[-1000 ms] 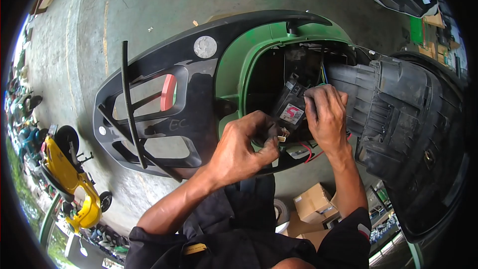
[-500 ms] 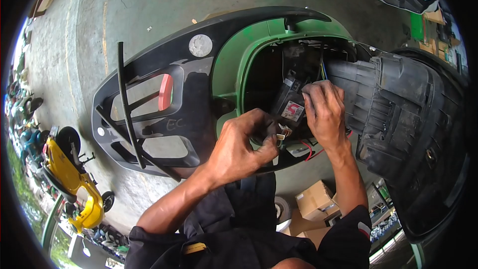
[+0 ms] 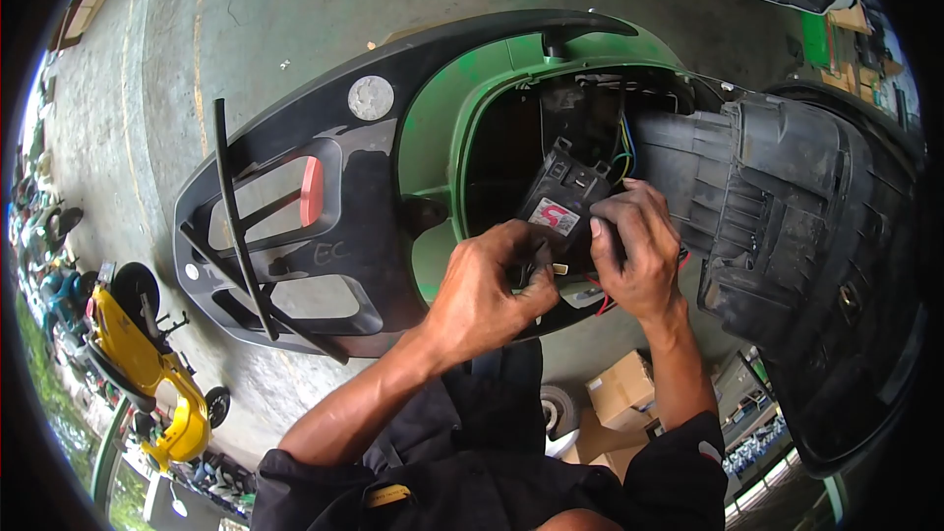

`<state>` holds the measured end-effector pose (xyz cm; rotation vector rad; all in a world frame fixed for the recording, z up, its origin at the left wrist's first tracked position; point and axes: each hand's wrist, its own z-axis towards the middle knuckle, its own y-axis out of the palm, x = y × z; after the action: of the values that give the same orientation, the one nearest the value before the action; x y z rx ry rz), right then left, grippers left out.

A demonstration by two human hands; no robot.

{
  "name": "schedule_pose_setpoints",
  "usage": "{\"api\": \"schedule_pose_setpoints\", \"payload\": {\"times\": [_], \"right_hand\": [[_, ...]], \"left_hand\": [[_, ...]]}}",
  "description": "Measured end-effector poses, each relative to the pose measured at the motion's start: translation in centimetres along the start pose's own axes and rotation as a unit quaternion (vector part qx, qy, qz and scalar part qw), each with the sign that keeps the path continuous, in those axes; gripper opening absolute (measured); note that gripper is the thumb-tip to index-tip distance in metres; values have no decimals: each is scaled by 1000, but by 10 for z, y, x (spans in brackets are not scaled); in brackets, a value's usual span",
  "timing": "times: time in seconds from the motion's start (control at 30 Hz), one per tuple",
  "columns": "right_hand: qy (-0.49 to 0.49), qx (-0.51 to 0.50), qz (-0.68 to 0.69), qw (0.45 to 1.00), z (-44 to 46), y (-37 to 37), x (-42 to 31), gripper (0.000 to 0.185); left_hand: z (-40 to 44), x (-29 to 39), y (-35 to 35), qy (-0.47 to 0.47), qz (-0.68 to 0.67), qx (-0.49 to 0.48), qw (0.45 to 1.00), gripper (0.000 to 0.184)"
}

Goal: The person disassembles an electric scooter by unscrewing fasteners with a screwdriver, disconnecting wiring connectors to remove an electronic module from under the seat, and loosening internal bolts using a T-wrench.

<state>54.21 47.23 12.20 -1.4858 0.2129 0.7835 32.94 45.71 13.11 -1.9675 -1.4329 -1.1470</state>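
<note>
My left hand [image 3: 489, 285] is closed in a pinch on a small connector plug [image 3: 560, 268], whose pale end shows beyond the thumb. Just above it, a black box-shaped unit [image 3: 580, 180] with a white and red label sits tilted in the opening of a green scooter body [image 3: 430, 149]. My right hand [image 3: 637, 251] has its fingers curled together at the lower right edge of that unit. What its fingertips hold, if anything, is hidden. Thin yellow, green and blue wires [image 3: 626, 149] run down behind the unit, and a red wire [image 3: 602, 305] shows below my right hand.
A black plastic part [image 3: 787, 197] stands to the right of the opening. The black rear panel [image 3: 339, 254] carries dark rods [image 3: 236, 206] across its cut-outs. A yellow scooter [image 3: 133, 344] stands at lower left, and cardboard boxes [image 3: 621, 391] lie on the floor below.
My right hand has moved down and slightly away from the black unit, uncovering its upper slots and more of the coloured wires. My left hand still pinches the plug. The view has shifted slightly.
</note>
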Motion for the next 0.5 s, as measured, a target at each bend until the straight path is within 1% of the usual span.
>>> {"api": "schedule_pose_setpoints", "payload": {"times": [0.03, 0.1, 0.17, 0.2, 0.23, 0.27, 0.3, 0.33, 0.37, 0.4, 0.43, 0.5], "right_hand": [[-29, -11, 20, 999, -3, -2, -3, 9], [-23, -15, 35, 999, -7, -6, -10, 8], [-42, -125, 46, 990, -7, -17, -19, 12], [-52, -172, 35, 983, -5, -21, -24, 15], [-47, -169, 33, 984, -4, -24, -28, 15], [-46, -214, 31, 975, -3, -26, -33, 16], [-45, -258, 29, 965, -2, -27, -36, 17], [-52, -283, 20, 958, -2, -27, -38, 21], [-47, -281, 19, 958, -3, -25, -40, 21], [-64, -288, 10, 955, -4, -20, -42, 24], [-80, -295, 1, 952, -4, -15, -43, 26], [-82, -293, 9, 953, -4, -6, -43, 28]], "left_hand": [[1, 0, 2, -26, -15, -3, 1000, 29], [1, 4, 0, -38, -20, -12, 999, 29], [1, 3, -2, -51, -24, -22, 998, 28], [2, 1, -2, -57, -57, -11, 997, 28], [3, 1, -1, -63, -88, 0, 994, 29], [3, 6, 0, -64, -111, 18, 992, 22], [4, 8, -1, -63, -109, 14, 992, 22], [3, 8, -2, -64, -137, 28, 988, 17], [3, 9, -1, -66, -166, 43, 983, 13], [5, 8, 1, -44, -191, 66, 978, 9], [6, 7, 1, -45, -190, 61, 979, 9], [7, 3, -3, -61, -178, 61, 980, 9]]}}
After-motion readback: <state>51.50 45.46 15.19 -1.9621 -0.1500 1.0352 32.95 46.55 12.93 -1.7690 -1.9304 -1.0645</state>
